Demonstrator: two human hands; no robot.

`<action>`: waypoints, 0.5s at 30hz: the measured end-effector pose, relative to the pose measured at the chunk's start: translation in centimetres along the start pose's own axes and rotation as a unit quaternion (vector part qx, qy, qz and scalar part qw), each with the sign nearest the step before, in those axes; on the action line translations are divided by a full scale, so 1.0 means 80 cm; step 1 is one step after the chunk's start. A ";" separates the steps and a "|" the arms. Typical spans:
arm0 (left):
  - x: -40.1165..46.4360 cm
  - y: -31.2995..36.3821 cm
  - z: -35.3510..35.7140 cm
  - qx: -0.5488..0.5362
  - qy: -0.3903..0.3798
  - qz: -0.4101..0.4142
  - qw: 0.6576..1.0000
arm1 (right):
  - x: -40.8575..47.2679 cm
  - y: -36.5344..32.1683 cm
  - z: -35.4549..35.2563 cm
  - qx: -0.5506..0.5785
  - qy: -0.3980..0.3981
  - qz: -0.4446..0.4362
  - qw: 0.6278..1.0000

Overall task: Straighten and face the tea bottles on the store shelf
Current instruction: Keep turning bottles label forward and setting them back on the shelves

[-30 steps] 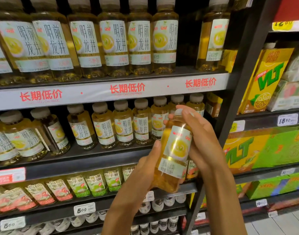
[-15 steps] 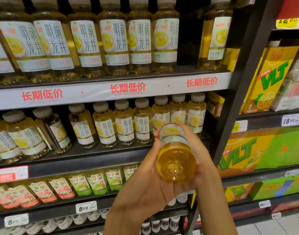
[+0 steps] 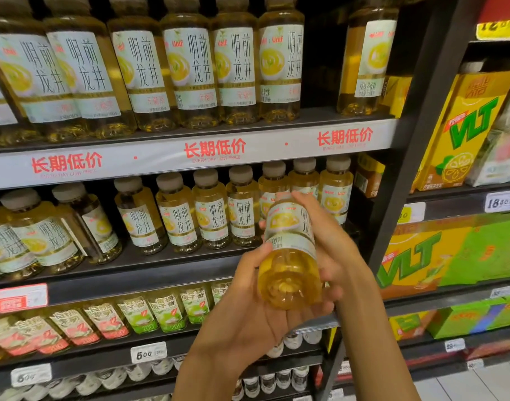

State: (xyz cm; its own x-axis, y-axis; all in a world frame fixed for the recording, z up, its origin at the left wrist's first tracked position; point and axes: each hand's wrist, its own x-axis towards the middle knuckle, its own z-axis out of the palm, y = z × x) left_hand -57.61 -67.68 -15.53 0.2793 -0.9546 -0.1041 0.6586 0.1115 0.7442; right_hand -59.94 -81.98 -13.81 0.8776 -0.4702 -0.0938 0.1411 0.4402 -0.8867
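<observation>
I hold one small yellow tea bottle in front of the middle shelf, tipped so its base faces me and its cap points at the shelf. My left hand cups it from below and the left. From the right, my right hand wraps its fingers round the label. A row of small tea bottles stands on the middle shelf with labels forward; two at the left lean and are turned sideways. Big tea bottles line the top shelf.
One big bottle stands apart at the right end of the top shelf. A black upright post separates this bay from yellow and green VLT cartons on the right. Lower shelves carry smaller drinks and price tags.
The bottle went from upright to base-toward-me, and has now tilted partly back up so its label shows again. Both hands have kept hold of it.
</observation>
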 end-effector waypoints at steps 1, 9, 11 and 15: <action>0.000 0.001 -0.001 0.018 -0.008 0.012 1.000 | -0.001 -0.005 0.002 -0.007 -0.002 -0.034 0.999; 0.001 0.000 -0.013 0.095 0.025 0.083 0.992 | -0.012 -0.030 0.014 -0.078 -0.011 -0.153 0.985; 0.001 0.000 -0.014 0.170 0.038 0.099 0.980 | -0.014 -0.034 0.016 -0.143 -0.022 -0.171 0.975; 0.012 0.002 -0.017 0.281 0.064 0.143 0.947 | -0.017 -0.043 0.028 -0.204 -0.046 -0.239 0.948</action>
State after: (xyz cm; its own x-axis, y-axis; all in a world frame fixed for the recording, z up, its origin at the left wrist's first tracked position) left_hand -56.33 -68.19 -16.39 0.4968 -0.8617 0.1028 0.0764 0.1614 0.9839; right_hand -60.63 -81.15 -9.65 0.7968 -0.4644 0.3865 0.3605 -0.1480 -0.9210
